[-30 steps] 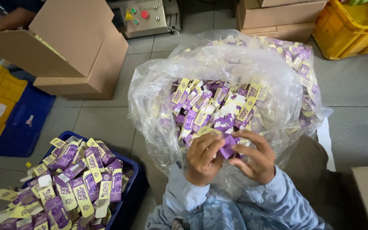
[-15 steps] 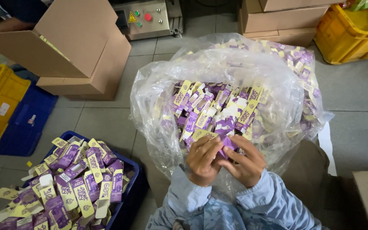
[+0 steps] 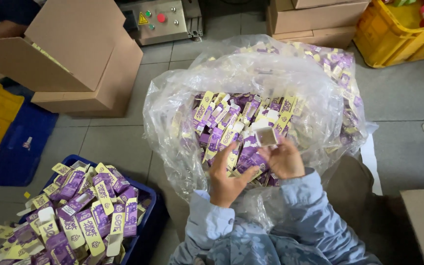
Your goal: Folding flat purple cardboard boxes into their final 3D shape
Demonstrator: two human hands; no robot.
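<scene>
Right hand (image 3: 284,159), just right of the frame's centre, pinches a small purple-and-white carton (image 3: 266,136) by its lower end, fingers closed round it, its open square mouth facing the camera. Left hand (image 3: 227,177) sits just below and left of it, fingers half curled and holding nothing I can make out, its fingertips close to the flat cartons beneath. Both hands work inside the mouth of a large clear plastic bag (image 3: 172,113) filled with flattened purple and yellow cartons (image 3: 226,122), which takes up the middle of the frame.

At lower left a blue crate (image 3: 145,216) is heaped with the same cartons, some spilling over its edge. An open cardboard box (image 3: 82,54) stands upper left, a yellow crate (image 3: 393,39) upper right.

The grip looks light, so the opened carton could be crushed out of square by a tighter squeeze, or slip back into the loose pile. The slack bag wall could also sag onto the hands and snag the carton's flap.
</scene>
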